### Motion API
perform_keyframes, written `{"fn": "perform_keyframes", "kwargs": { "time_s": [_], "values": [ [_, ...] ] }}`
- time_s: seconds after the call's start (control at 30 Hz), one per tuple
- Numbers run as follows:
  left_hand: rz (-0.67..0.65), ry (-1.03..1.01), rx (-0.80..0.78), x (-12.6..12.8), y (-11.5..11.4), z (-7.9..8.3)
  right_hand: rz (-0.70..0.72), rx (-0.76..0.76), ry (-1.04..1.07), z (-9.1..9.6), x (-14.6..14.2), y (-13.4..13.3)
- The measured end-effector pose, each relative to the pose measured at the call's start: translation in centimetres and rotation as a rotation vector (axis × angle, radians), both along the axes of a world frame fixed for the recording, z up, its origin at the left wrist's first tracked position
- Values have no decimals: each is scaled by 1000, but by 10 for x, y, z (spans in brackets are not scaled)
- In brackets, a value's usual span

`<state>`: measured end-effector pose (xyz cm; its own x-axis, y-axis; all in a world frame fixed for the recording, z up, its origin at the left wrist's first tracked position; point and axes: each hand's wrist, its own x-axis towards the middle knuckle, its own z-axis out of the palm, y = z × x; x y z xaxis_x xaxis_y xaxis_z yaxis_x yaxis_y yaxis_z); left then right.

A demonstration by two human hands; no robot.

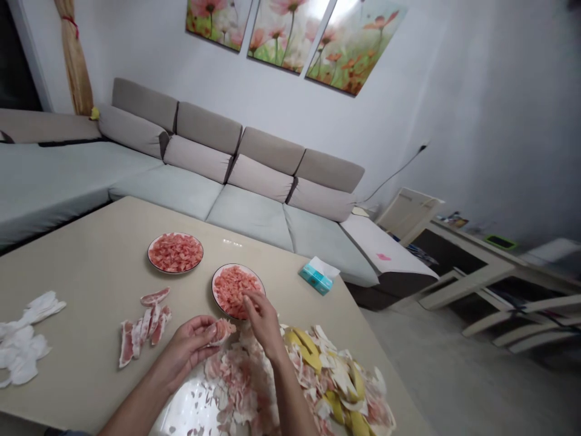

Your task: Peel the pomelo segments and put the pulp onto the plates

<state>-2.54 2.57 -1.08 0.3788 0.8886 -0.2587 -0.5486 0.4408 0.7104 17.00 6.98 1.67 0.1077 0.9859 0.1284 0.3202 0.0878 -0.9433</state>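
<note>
A pink fruit piece (222,330) is held in the left hand (188,348) — bits are dropped on the near plate (218,275) by the right hand (263,321), its grip narrow; more peeling is needed next.

left hand (188,345) bare, no rings/watch | right hand (263,321) bare, no glove | both forearms uncovered, lower centre of frame | dark sleeve edge, bottom left
</note>
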Motion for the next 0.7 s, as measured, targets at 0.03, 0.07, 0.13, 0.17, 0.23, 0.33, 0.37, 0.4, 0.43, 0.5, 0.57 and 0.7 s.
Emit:
{"fn": "perform_keyframes", "kwargs": {
  "time_s": [0.03,0.07,0.13,0.17,0.23,0.33,0.37,0.4,0.43,0.5,0.57,0.7],
  "values": [
    [3,-2,5,0,0,0,36,-29,-10,1,-3,-10],
    [3,1,13,1,0,1,90,-76,-11,1,-6,-21],
    [0,14,30,2,-1,2,207,-184,60,2,-11,-41],
    [-2,23,35,2,-1,3,241,-198,93,2,-14,-49],
    [-12,31,39,3,-3,4,256,-195,155,1,-18,-56],
    [-37,18,38,5,-4,4,225,-222,246,-3,-18,-56],
    [-47,12,37,6,-5,3,218,-238,275,-4,-18,-55],
    [-55,7,36,6,-5,3,210,-249,298,-6,-17,-53],
    [-59,5,33,7,-6,2,200,-255,312,-8,-17,-53],
    [-45,13,26,8,-6,2,173,-245,311,-11,-17,-52],
    [19,41,18,7,-4,2,135,-210,287,-13,-17,-50],
    [215,79,-14,3,1,4,44,-99,188,-18,-11,-33]
  ]
}}
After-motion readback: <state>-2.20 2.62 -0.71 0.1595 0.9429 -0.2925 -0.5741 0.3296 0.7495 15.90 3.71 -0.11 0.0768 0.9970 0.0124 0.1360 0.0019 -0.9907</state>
